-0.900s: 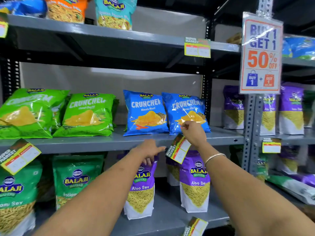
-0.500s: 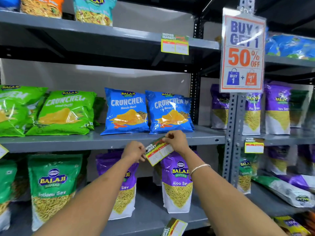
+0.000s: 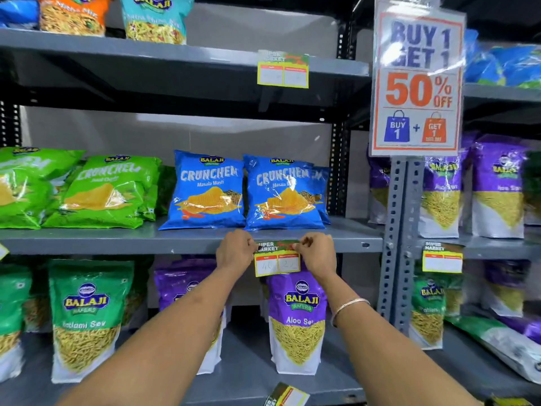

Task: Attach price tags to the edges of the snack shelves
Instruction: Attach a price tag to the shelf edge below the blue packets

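Where hands [image 3: 237, 253] meet: grey shelf edge [image 3: 146, 244]

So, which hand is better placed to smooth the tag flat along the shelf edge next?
Probably the right hand. It pinches the price tag at its upper right corner, as the left hand does at the upper left, but its fingers lie further across the tag on the shelf edge.
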A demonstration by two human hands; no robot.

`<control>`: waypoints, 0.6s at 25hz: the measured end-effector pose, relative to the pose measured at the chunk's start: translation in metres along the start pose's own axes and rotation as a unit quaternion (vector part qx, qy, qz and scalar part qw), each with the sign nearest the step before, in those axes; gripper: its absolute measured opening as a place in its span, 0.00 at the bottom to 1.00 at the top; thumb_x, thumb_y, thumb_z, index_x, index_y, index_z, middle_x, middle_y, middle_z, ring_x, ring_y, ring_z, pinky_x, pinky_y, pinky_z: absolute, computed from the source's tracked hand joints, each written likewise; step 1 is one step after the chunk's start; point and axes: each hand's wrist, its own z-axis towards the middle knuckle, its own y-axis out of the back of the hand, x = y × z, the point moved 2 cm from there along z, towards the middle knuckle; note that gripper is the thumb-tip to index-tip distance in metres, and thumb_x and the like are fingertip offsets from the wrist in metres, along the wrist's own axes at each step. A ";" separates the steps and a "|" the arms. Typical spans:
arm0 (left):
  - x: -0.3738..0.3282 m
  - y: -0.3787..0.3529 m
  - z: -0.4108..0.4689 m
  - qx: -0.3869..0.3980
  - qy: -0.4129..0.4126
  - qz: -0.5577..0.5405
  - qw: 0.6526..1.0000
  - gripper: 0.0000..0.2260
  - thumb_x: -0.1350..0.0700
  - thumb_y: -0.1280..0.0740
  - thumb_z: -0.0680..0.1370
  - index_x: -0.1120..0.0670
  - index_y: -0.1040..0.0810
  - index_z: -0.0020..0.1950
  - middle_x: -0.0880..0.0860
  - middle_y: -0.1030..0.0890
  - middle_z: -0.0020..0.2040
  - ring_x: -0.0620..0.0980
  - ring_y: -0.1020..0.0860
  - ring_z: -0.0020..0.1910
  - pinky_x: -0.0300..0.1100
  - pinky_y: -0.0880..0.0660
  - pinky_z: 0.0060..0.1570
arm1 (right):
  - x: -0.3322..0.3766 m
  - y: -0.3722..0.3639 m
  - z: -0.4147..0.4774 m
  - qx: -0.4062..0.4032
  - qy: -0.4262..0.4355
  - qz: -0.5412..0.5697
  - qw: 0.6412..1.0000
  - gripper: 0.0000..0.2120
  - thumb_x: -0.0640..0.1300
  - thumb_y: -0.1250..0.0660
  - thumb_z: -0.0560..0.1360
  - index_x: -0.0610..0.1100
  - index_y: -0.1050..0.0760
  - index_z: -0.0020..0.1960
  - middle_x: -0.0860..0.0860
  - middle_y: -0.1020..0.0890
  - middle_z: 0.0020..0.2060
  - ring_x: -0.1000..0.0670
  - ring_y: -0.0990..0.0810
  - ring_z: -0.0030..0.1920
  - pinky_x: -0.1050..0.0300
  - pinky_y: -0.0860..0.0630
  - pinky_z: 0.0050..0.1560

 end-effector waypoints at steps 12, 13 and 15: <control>-0.002 -0.007 -0.004 -0.046 -0.013 -0.035 0.998 0.10 0.56 0.33 0.77 0.62 0.21 0.40 0.61 0.15 0.40 0.59 0.17 0.41 0.54 0.18 0.44 | 0.002 0.001 -0.006 -0.016 0.052 0.007 0.999 0.07 0.42 0.28 0.69 0.39 0.22 0.38 0.42 0.21 0.37 0.46 0.32 0.48 0.53 0.33 0.44; -0.002 -0.007 -0.003 -0.046 -0.015 -0.041 0.998 0.10 0.57 0.33 0.77 0.61 0.21 0.38 0.61 0.15 0.40 0.60 0.17 0.40 0.55 0.18 0.44 | 0.004 0.001 -0.007 -0.017 0.047 0.007 0.999 0.09 0.44 0.27 0.69 0.39 0.22 0.38 0.43 0.22 0.37 0.46 0.32 0.49 0.51 0.31 0.46; -0.001 -0.007 -0.002 -0.044 -0.017 -0.055 0.997 0.10 0.58 0.33 0.77 0.59 0.23 0.36 0.62 0.16 0.39 0.59 0.17 0.39 0.55 0.18 0.43 | 0.008 -0.001 -0.008 -0.025 0.036 0.005 0.999 0.10 0.47 0.27 0.68 0.40 0.22 0.38 0.43 0.21 0.39 0.45 0.32 0.50 0.46 0.27 0.50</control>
